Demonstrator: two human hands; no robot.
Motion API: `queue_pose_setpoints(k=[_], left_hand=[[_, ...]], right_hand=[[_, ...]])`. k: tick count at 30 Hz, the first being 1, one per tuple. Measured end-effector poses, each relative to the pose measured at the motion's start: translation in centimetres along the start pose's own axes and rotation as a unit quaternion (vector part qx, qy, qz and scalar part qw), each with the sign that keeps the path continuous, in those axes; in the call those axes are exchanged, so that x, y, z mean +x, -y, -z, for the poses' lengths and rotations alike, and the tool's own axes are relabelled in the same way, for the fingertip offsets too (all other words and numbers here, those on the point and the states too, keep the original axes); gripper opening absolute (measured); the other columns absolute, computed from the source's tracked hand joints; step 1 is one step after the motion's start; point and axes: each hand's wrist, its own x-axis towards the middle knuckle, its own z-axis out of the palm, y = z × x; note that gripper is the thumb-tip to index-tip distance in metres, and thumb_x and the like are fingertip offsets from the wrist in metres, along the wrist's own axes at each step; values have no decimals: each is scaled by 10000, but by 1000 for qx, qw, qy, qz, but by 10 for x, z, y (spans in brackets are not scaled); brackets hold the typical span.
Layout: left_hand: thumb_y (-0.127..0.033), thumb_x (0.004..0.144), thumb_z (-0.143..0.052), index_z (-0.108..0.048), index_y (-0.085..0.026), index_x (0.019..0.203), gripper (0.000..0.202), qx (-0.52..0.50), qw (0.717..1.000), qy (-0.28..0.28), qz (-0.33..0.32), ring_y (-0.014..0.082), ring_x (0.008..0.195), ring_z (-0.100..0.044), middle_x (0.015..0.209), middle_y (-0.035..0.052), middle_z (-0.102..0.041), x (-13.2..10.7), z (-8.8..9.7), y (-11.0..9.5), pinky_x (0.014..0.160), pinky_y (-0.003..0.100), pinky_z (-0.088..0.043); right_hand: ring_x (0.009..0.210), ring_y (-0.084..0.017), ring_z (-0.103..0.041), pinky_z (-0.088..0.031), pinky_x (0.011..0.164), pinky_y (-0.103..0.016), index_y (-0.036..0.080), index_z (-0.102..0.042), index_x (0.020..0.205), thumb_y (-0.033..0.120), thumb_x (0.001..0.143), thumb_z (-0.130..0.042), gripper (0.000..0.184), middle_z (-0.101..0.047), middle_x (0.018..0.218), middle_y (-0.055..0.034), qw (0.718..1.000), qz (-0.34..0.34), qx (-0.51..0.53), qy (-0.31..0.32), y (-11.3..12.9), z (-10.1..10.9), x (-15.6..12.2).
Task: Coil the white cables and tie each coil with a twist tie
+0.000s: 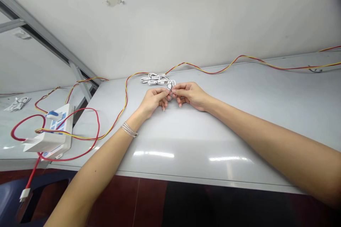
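My left hand and my right hand meet in the middle of a pale grey table. Their fingertips pinch a small loop of white cable with a thin black strand on it. That loop runs back into a bundle of coiled white cable lying on the table just beyond my hands. A twisted red and yellow wire curves along the far side of the bundle. A silver bracelet circles my left wrist.
A white box with blue panels stands at the table's left end, tangled in a red cable. A smaller white cable bundle lies on a second table to the left. A dark chair sits below the near edge.
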Motion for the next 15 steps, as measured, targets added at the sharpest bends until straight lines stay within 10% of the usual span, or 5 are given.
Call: queue_pose_setpoints(k=[15], left_hand=[[-313,801,-747,-661,-112,793,219,16,1000,-1,6,89,502,-574,745,24,-633,-1,-1,-1,422,223,-459]], right_hand=[[541,-102,-580,-537,471,-234,138,-702,816,321,706,-879,278,-679,733,-30,1000,6,-13,0,0,-2,-1]])
